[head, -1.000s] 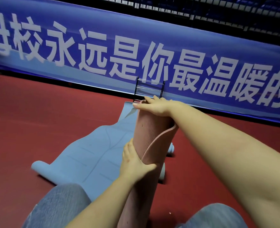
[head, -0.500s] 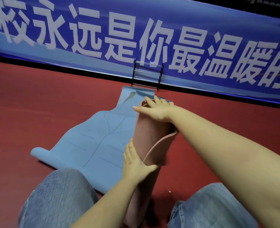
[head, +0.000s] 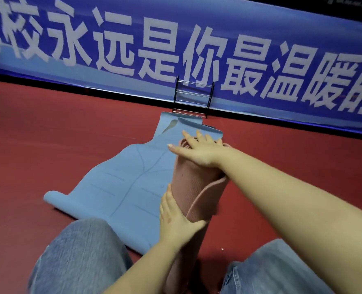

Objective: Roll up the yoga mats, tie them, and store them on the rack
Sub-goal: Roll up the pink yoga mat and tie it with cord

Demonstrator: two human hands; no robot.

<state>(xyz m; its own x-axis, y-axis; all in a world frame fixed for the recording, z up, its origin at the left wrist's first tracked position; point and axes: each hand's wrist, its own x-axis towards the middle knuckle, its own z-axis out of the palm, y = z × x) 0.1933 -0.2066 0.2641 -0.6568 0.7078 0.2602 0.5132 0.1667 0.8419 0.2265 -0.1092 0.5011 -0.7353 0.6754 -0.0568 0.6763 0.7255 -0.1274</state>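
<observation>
The rolled mat (head: pixel 193 187) stands upright on the floor (head: pixel 48 145) between the person's knees; the right hand (head: pixel 199 151) lies on its top end, the left hand (head: pixel 175 219) against its left side; the flat mat (head: pixel 122 187) lies left and behind; the rack (head: pixel 193 96) stands beyond it, before the banner (head: pixel 175 39).

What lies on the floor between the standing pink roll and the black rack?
In the head view, only the blue mat lies there; it reaches from beside the pink roll to the foot of the black rack.
</observation>
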